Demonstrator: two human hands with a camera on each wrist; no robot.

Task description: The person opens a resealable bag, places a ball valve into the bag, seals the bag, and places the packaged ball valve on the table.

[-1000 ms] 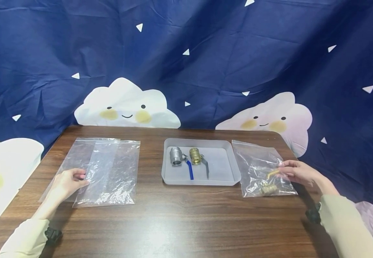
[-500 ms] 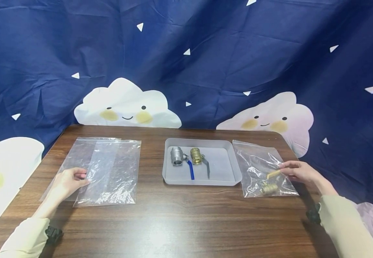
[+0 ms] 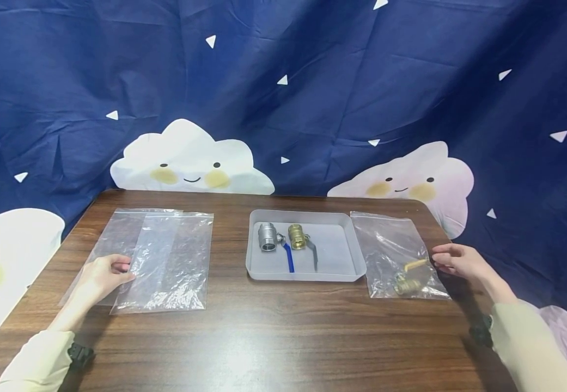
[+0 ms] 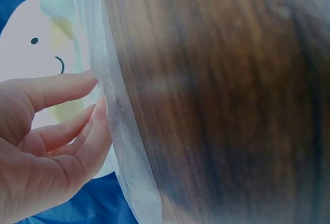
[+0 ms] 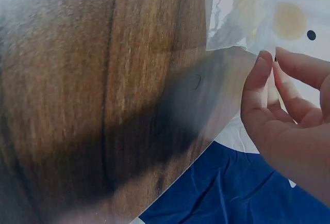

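Observation:
In the head view, my left hand point(image 3: 99, 280) is at the left side of two overlapping clear zip bags point(image 3: 175, 261), its fingers loosely bent. The left wrist view has its fingertips at the edge of the plastic; nothing is pinched there that I can make out. On the right lies a third clear zip bag point(image 3: 381, 234) with a brass ball valve point(image 3: 407, 286) inside, its yellow handle pointing right. Just off this bag's right edge is my right hand point(image 3: 469, 264), fingers loosely curled, holding nothing. The right wrist view has the bag point(image 5: 229, 22) beyond the fingertips.
Between the bags stands a translucent shallow tray point(image 3: 357, 258). It holds a silver ball valve point(image 3: 267, 238) with a blue lever and a brass ball valve point(image 3: 296, 237) with a grey lever. Behind the wooden table point(image 3: 288, 337) hangs a blue cloth point(image 3: 312, 109) with clouds.
My right hand has let go of the right-hand bag and drawn slightly to the right. The bag with the valve has settled flatter. My left hand stays put.

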